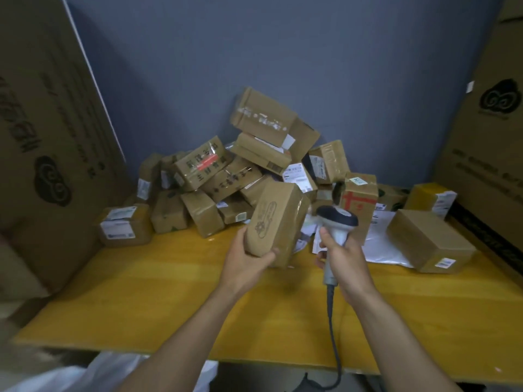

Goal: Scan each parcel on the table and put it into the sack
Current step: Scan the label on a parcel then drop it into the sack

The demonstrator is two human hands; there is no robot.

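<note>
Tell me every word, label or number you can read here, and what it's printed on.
No text reads clearly; the picture is blurred.
Held parcel, in left hand: stamped emblem, unreadable.
Pile parcel: large Chinese characters, blurred.
Red-marked parcel: red mark only.
Big carton: cloud logo, print blurred.
Shipping label: too small.
Scanner, in right hand: none visible.

Parcel (pixel 278 222): brown carton with a printed oval mark, held tilted above table (pixel 169 292) by left hand (pixel 249 261). Other parcels (pixel 226 171) lay heaped at the back, several labelled. Grey corded scanner (pixel 338 219) stood just right of it. White sack (pixel 99 372) sat below the near edge.
</note>
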